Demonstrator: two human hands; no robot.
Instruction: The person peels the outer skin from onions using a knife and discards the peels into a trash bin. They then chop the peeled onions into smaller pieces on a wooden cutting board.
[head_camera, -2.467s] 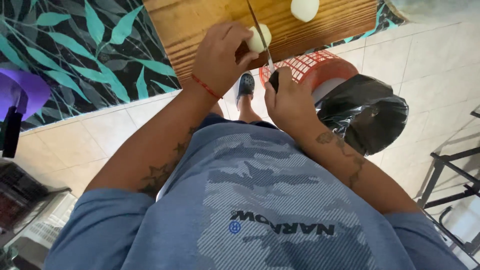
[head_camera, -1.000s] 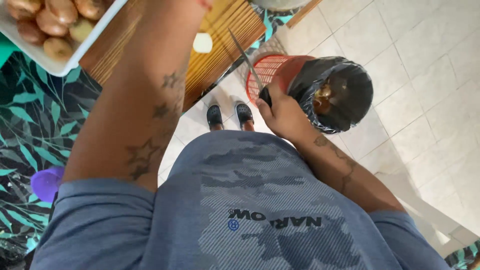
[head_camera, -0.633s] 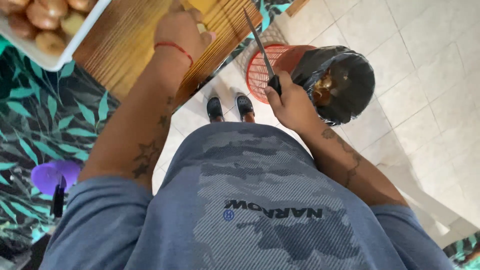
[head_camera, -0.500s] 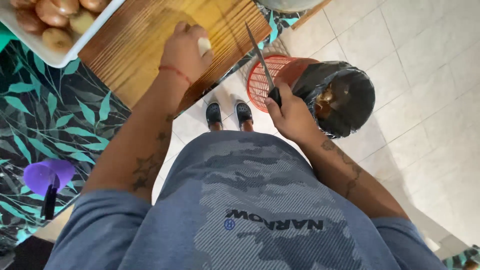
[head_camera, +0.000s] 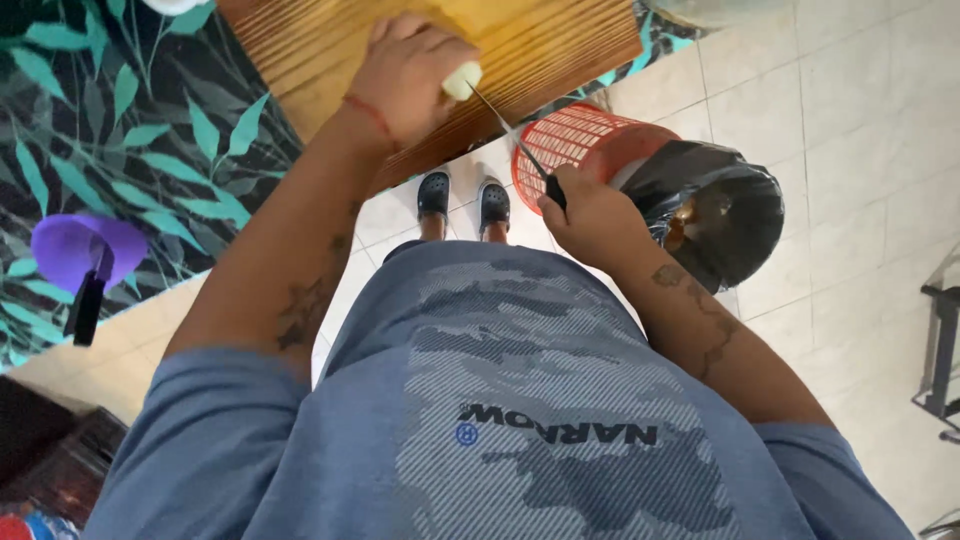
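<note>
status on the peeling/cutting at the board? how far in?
Done: the pale piece already looks peeled. In hand: the left hand holds it on the wooden board, and the right hand holds the knife, tip at the piece. Left: no cut slices show. The red basket with its black bag stands below; contents unclear.

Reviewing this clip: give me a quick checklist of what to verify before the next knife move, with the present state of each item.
1. Left hand grips the pale peeled piece over the wooden cutting board: ok.
2. Right hand closed on the knife handle: ok.
3. Blade tip meets the piece beside the left hand's fingers; clearance from them: cannot tell.
4. Piece resting flat on the board: cannot tell, the hand covers it.
5. Red basket bin with black bag stands open on the floor below the right hand: ok.
6. Feet in dark shoes stand under the board edge, clear of the blade: ok.
</note>
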